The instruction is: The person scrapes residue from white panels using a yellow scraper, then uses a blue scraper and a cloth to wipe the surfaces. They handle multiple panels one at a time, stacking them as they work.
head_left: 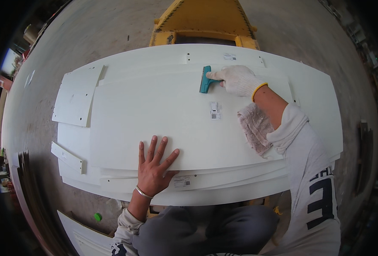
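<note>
Across the top of a stack of panels lies a large white panel (142, 106). My left hand (155, 164), bare with a bracelet at the wrist, rests on its near edge with fingers spread. Toward the far side, my right hand (239, 81) in a white knit glove grips a teal scraper (205, 80), its wide head against the panel face. A printed label (215, 110) is stuck on the panel, nearer to me than the scraper. Under my right forearm sits a crumpled greyish-pink cloth (256, 128), partly hidden by the sleeve.
More white panels (313, 98) lie beneath, with smaller drilled boards (78, 96) at the left and a narrow strip (68, 158) nearer me. A yellow metal frame (204, 19) stands beyond the stack. Long dark boards (31, 192) lean at the lower left; a green cap (97, 216) lies on the floor.
</note>
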The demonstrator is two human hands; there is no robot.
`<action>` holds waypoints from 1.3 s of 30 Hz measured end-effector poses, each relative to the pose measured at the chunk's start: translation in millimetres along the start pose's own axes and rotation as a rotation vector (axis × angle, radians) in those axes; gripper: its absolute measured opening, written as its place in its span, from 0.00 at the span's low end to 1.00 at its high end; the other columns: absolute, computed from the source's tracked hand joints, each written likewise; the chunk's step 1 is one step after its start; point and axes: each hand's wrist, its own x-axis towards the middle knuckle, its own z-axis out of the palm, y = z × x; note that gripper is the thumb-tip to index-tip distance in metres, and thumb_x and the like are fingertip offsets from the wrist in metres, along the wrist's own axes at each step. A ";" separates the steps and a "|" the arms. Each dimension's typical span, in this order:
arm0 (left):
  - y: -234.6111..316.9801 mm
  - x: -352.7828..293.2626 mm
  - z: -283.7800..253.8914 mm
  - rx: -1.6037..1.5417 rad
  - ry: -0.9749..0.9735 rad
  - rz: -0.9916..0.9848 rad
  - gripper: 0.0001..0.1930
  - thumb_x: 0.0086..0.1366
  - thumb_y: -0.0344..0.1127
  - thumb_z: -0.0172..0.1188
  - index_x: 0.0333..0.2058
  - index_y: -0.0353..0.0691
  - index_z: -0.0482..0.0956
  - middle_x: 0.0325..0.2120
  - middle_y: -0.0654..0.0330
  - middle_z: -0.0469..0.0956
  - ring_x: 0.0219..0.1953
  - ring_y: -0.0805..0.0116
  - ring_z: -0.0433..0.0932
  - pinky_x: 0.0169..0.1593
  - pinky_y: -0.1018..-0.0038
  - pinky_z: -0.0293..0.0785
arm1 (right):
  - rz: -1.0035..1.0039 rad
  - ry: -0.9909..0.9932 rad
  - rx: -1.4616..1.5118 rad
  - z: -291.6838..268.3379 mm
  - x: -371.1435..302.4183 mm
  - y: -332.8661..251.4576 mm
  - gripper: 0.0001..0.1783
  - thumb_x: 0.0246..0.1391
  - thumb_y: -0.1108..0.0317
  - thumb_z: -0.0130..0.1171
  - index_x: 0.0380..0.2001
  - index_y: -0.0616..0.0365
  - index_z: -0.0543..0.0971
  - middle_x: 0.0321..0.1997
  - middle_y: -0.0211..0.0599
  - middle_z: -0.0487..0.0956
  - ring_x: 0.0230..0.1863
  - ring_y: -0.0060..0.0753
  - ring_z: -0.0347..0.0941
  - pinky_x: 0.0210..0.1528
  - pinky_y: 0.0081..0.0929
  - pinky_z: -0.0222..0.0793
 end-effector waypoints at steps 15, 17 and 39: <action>1.1 0.7 5.4 -0.031 0.078 0.013 0.44 0.39 0.39 0.83 0.61 0.60 0.81 0.75 0.53 0.63 0.78 0.44 0.54 0.78 0.36 0.41 | 0.393 0.175 0.233 62.0 -142.5 226.2 0.30 0.64 0.75 0.55 0.67 0.35 0.78 0.63 0.49 0.80 0.55 0.51 0.80 0.60 0.39 0.74; 0.0 -0.2 4.2 -0.026 0.077 0.017 0.43 0.39 0.39 0.83 0.61 0.60 0.82 0.74 0.53 0.63 0.78 0.44 0.54 0.78 0.36 0.41 | 0.429 0.133 0.243 59.1 -127.5 210.6 0.30 0.64 0.75 0.56 0.67 0.35 0.78 0.62 0.50 0.80 0.55 0.52 0.80 0.60 0.40 0.74; -2.6 -3.3 2.9 -0.036 0.045 0.011 0.42 0.46 0.41 0.81 0.64 0.62 0.79 0.75 0.53 0.62 0.79 0.44 0.53 0.77 0.33 0.39 | 0.231 0.114 0.204 32.7 -73.9 101.7 0.29 0.63 0.76 0.56 0.66 0.40 0.79 0.62 0.45 0.81 0.60 0.50 0.78 0.64 0.36 0.73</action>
